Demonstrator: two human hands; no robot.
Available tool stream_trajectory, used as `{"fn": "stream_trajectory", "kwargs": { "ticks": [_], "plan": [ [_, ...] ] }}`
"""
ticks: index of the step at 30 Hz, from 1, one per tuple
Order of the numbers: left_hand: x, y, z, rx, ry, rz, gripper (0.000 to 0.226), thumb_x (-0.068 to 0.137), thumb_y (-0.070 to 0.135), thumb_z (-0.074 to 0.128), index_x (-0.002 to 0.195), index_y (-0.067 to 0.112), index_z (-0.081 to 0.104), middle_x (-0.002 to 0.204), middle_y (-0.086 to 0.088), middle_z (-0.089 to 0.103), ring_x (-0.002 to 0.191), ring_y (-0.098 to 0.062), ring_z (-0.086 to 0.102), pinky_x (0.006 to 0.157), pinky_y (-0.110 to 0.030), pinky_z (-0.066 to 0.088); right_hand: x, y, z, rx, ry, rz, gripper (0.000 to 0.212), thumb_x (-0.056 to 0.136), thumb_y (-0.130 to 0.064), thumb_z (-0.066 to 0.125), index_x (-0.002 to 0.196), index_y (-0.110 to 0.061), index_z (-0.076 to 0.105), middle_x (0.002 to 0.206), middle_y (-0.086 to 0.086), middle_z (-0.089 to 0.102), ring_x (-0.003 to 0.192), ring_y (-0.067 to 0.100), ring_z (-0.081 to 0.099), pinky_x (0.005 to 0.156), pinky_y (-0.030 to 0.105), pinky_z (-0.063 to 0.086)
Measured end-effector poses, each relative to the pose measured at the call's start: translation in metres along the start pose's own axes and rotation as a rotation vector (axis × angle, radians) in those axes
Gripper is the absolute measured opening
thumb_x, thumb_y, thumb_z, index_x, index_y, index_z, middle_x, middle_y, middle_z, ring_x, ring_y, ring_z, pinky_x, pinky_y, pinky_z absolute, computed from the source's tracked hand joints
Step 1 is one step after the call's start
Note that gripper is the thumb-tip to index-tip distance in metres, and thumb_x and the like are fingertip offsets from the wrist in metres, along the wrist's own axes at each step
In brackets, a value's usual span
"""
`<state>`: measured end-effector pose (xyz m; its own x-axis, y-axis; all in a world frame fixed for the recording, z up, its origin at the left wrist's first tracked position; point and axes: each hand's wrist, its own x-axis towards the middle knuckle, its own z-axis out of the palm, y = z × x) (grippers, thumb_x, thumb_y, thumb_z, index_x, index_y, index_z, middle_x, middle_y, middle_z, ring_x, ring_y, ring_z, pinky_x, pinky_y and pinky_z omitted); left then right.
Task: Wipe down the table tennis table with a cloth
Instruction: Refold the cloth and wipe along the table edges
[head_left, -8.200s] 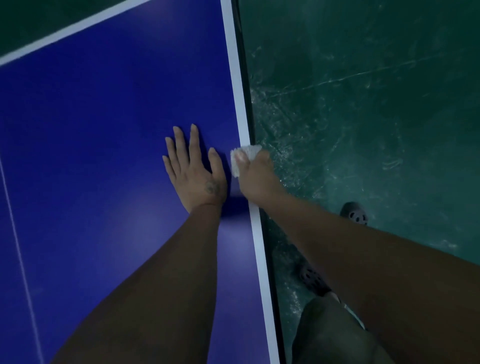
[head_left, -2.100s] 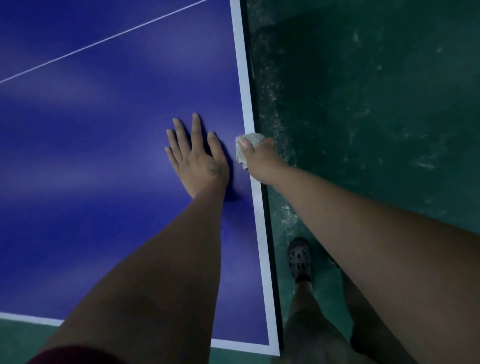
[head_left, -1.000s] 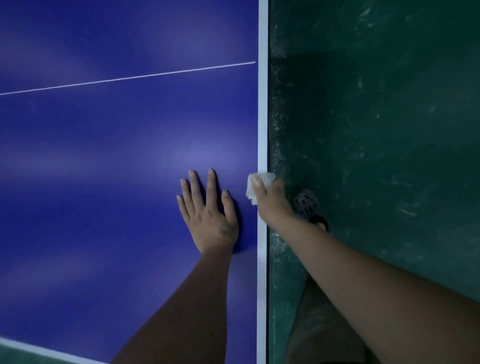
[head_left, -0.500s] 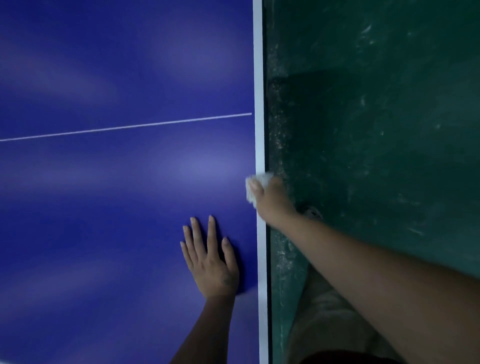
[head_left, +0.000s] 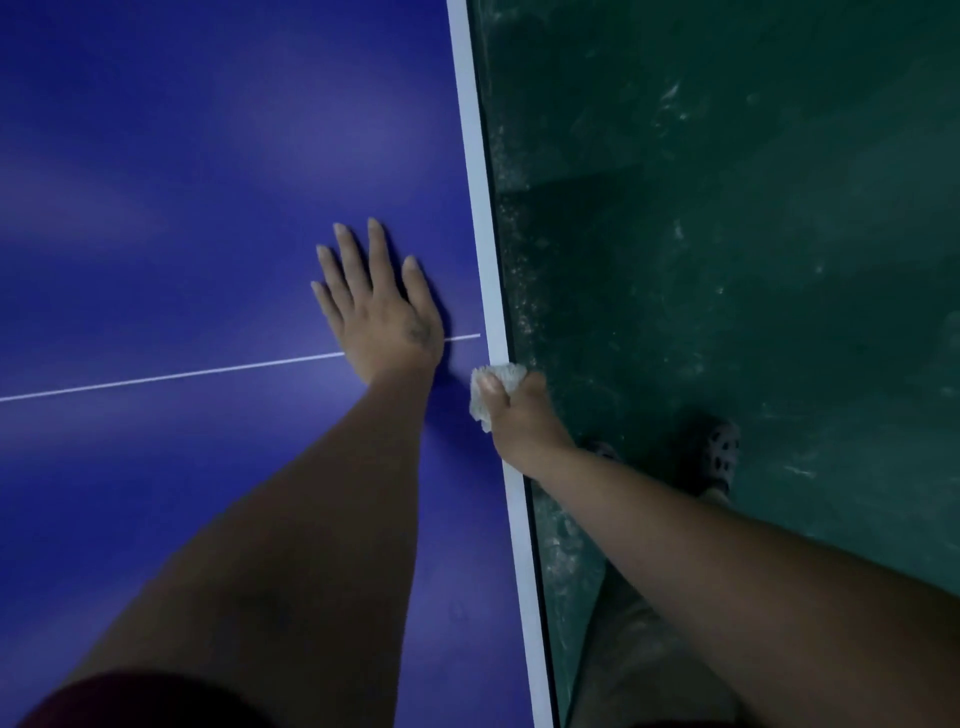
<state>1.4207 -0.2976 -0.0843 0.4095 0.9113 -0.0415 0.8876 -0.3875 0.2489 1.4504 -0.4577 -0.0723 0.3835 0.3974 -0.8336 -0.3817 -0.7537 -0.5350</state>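
Right hand grips cloth, mostly hidden, at table edge; left hand lies flat, fingers straight.

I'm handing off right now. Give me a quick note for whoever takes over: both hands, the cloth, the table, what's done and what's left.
Left hand: open, flat on the blue table. Its heel lies over the thin white line, close to the side edge.
Right hand: grips the cloth and presses it on the white edge stripe.
Done: the cloth is at work on this edge. No streaks or dirt show, so I cannot tell which parts are already wiped.
Left: probably carry on along the stripe, then cover the blue top.
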Motion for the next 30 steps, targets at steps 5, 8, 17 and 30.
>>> {"fn": "stream_trajectory", "kwargs": {
  "ticks": [5, 8, 17, 30],
  "plan": [
    [0.003, 0.000, 0.003, 0.044, 0.055, -0.018, 0.059, 0.114, 0.044, 0.032, 0.172, 0.030, 0.030, 0.182, -0.002, 0.017, 0.169, -0.028, 0.009, 0.136, -0.049, 0.003, 0.050, -0.076, -0.019, -0.081, 0.041, 0.043, 0.069, 0.108, -0.066, 0.038, 0.145, -0.008, 0.035, 0.149, 0.018, 0.053, 0.140, 0.040, 0.050, 0.113, 0.046, 0.044],
    [0.004, 0.003, 0.002, 0.055, 0.049, -0.016, 0.060, 0.113, 0.043, 0.033, 0.171, 0.029, 0.032, 0.182, -0.003, 0.017, 0.169, -0.028, 0.010, 0.136, -0.050, 0.004, 0.070, -0.112, -0.030, -0.012, 0.052, 0.016, 0.070, 0.109, -0.062, 0.041, 0.149, -0.005, 0.031, 0.153, 0.020, 0.051, 0.131, 0.035, 0.056, 0.101, 0.038, 0.043],
    [0.005, 0.001, 0.006, 0.049, 0.073, 0.009, 0.060, 0.113, 0.043, 0.033, 0.170, 0.027, 0.035, 0.181, -0.004, 0.020, 0.168, -0.030, 0.013, 0.136, -0.053, 0.007, 0.036, -0.058, -0.026, 0.001, 0.041, -0.029, 0.056, 0.108, -0.051, 0.056, 0.145, -0.009, 0.046, 0.139, 0.012, 0.060, 0.116, 0.029, 0.061, 0.089, 0.030, 0.039],
    [0.004, 0.005, -0.001, 0.025, 0.052, -0.003, 0.061, 0.111, 0.043, 0.033, 0.170, 0.026, 0.035, 0.181, -0.004, 0.019, 0.169, -0.029, 0.012, 0.136, -0.052, 0.006, 0.057, -0.102, -0.033, -0.001, 0.109, -0.135, 0.053, 0.111, -0.045, 0.052, 0.146, -0.007, 0.041, 0.146, 0.016, 0.057, 0.127, 0.036, 0.060, 0.099, 0.039, 0.046]
  ]
}}
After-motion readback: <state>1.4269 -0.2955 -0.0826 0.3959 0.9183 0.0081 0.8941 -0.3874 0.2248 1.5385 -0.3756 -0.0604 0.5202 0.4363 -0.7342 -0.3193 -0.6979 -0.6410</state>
